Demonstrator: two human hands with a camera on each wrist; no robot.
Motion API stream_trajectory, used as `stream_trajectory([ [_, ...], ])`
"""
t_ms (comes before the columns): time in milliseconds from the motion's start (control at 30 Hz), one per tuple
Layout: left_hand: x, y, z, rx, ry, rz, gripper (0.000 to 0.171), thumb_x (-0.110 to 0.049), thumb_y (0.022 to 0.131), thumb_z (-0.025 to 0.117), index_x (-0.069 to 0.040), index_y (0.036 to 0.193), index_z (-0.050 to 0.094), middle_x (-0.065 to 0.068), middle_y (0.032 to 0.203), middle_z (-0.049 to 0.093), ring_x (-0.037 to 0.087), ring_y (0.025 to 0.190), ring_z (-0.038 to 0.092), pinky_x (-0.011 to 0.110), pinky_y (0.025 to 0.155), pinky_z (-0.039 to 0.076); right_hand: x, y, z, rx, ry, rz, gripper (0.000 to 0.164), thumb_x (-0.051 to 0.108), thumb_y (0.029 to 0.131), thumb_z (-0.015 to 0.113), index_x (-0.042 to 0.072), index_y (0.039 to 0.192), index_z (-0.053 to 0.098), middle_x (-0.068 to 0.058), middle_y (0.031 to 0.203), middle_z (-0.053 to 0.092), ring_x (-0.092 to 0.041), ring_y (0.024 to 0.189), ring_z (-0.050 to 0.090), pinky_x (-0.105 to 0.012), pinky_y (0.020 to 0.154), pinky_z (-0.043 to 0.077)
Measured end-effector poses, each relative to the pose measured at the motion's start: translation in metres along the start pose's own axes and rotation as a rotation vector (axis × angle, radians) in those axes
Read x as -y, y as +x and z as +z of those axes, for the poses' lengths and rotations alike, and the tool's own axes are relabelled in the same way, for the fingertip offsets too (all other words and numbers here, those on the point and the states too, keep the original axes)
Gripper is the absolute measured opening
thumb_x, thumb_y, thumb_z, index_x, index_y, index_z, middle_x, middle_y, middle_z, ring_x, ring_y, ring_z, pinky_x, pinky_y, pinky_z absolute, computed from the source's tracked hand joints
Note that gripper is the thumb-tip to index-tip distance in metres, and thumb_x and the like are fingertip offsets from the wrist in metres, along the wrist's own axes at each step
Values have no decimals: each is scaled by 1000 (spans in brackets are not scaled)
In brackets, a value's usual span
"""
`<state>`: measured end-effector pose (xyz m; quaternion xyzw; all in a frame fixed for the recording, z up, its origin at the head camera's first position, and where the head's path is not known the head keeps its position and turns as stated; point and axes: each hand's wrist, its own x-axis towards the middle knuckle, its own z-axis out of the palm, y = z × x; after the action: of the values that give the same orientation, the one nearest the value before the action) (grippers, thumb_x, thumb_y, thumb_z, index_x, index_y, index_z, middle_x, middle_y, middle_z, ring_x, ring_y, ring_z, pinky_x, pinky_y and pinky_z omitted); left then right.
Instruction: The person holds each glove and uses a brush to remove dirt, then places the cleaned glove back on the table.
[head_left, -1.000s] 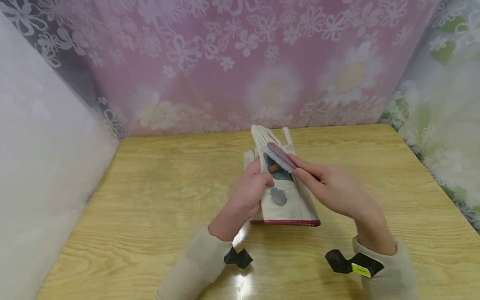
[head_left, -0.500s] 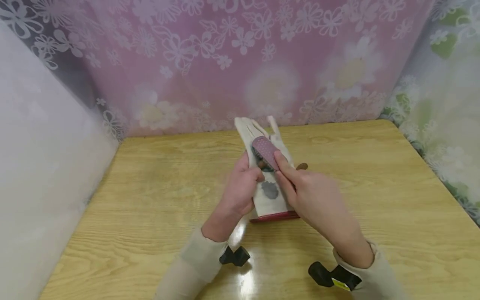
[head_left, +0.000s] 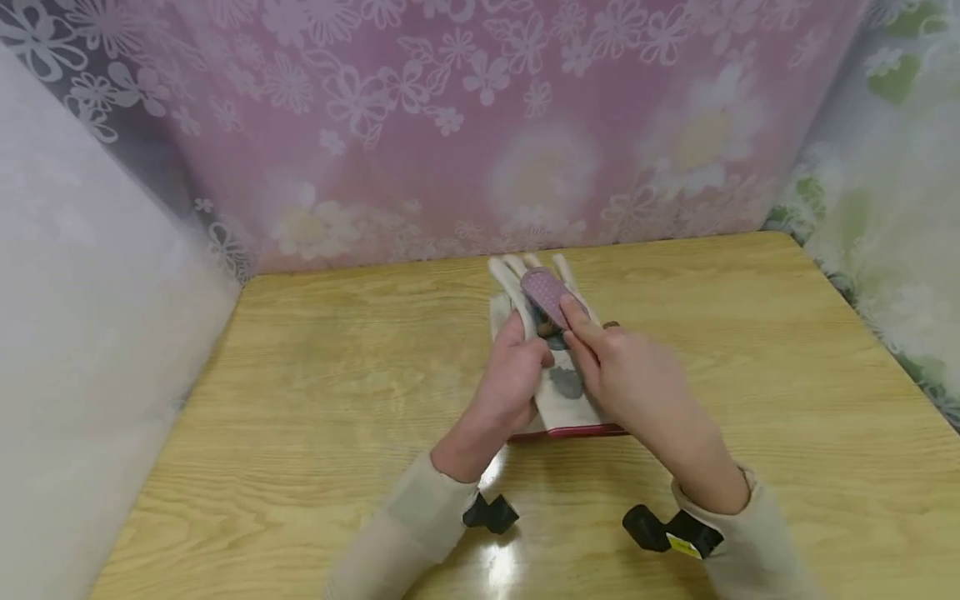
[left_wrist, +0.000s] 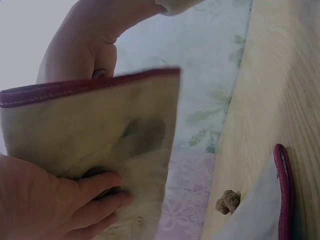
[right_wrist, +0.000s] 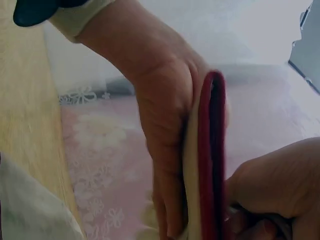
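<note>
A cream cloth work glove [head_left: 579, 413] with a red hem and grey patches is held up, fingers pointing away. My left hand [head_left: 512, 373] grips its left edge, thumb on the face and fingers behind, as the left wrist view shows. Over the glove's upper patch, my right hand [head_left: 645, 379] pinches a pink scrubbing brush [head_left: 542, 289]. The brush's dotted back faces up and hides its bristles. In the right wrist view the glove's red cuff [right_wrist: 212, 160] stands edge-on between both hands.
A second cream glove [left_wrist: 257, 212] lies on the wooden table [head_left: 337, 375] beneath the held one. Beside it sits a brown, lumpy object [left_wrist: 228, 202]. Floral curtains [head_left: 450, 167] stand behind and at both sides.
The right hand has rolled over, so the brush, first tilted with white bristles showing, now lies back-up over the glove. The held glove swung left, then back right with the left hand.
</note>
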<state>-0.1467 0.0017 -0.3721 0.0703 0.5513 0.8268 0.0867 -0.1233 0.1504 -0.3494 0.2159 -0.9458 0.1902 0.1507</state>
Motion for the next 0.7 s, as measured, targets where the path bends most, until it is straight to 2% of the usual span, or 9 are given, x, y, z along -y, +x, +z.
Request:
stream_trajectory([
  [100, 7, 4, 0, -3, -49, -45, 75, 14, 75, 29, 0, 148, 30, 20, 143, 45, 32, 123, 51, 45, 98, 49, -14, 4, -2, 82, 80, 37, 45, 24, 101, 57, 14, 145, 52, -11, 66, 55, -19, 49, 40, -34, 45, 35],
  [200, 13, 11, -4, -26, -104, -50, 77, 14, 76, 27, 0, 152, 24, 21, 149, 39, 37, 133, 42, 52, 106, 41, -28, 1, -10, 204, 172, 61, 47, 28, 102, 55, 19, 148, 48, -3, 61, 45, -14, 47, 33, -28, 46, 32],
  [300, 17, 15, -8, -43, -153, -58, 79, 15, 76, 26, 0, 153, 17, 21, 152, 33, 41, 138, 34, 57, 110, 35, -39, -2, -20, 281, 215, 65, 47, 33, 102, 55, 21, 148, 48, 1, 62, 44, -10, 45, 30, -26, 45, 31],
  [533, 21, 22, -7, -89, -210, -89, 83, 14, 76, 26, -3, 155, 14, 20, 155, 30, 42, 139, 32, 58, 111, 32, -56, -6, -35, 311, 211, 91, 48, 37, 101, 55, 20, 146, 51, 2, 61, 41, -9, 44, 26, -27, 44, 30],
  [700, 22, 26, -10, -112, -238, -91, 82, 15, 74, 25, 1, 154, 15, 23, 154, 29, 40, 140, 30, 55, 113, 30, -59, -5, -39, 343, 175, 120, 50, 39, 102, 52, 18, 147, 48, 2, 61, 39, -11, 44, 28, -29, 45, 30],
])
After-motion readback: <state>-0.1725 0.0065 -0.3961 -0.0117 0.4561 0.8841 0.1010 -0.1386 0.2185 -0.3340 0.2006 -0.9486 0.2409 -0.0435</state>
